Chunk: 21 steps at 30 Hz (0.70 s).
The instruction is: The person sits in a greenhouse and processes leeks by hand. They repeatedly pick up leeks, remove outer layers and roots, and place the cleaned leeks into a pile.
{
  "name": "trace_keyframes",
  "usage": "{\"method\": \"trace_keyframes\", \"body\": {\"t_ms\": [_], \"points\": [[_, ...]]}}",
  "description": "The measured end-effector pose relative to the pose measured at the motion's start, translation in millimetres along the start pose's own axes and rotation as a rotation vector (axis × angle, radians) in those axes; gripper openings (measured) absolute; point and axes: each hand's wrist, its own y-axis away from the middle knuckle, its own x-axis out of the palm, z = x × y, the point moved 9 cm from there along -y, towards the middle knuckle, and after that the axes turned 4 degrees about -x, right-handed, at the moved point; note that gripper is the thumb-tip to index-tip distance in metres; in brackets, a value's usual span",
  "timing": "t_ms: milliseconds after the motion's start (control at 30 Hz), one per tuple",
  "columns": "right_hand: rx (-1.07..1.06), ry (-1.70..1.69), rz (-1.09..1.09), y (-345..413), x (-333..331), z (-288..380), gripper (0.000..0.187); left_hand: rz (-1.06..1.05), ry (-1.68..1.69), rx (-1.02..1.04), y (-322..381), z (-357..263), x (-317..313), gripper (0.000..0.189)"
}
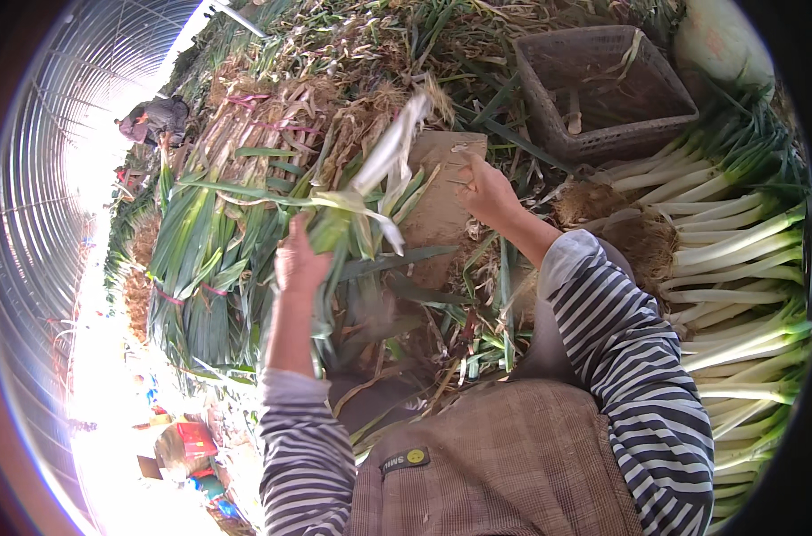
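Observation:
My left hand (302, 261) grips a long green onion (392, 144) by its green leaves. The onion's pale stem tilts up and away, blurred, with its tan roots at the far end. Loose outer leaves hang from it. Beyond and to the right, my right hand (489, 191) is over the edge of a flat, dirt-stained board (439, 197). Its fingers are curled, and a thin strand shows near the fingertips; whether they pinch it I cannot tell. Cut leaves and dry peelings (439, 321) lie between my arms.
Tied bundles of unpeeled onions (205, 268) lie at left. To the right are rows of peeled onions (734, 261) with bushy roots. A plastic crate (540, 100) stands at the back right, near a white sack (724, 47). Another person (158, 120) is at far left.

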Motion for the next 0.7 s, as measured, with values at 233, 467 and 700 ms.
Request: {"method": "trace_keyframes", "body": {"t_ms": [233, 467, 700], "points": [[-0.524, 0.240, -0.456, 24, -52, 95, 0.073, -0.335, 0.055, 0.017, 82, 28, -248, 0.069], [-0.654, 0.334, -0.167, 63, -7, 129, 0.098, 0.007, -0.353, 0.258, 158, -3, -283, 0.059], [-0.501, 0.080, 0.578, 128, 107, 88, 0.044, -0.348, -0.156, 0.742, 169, -7, -271, 0.036]]}}
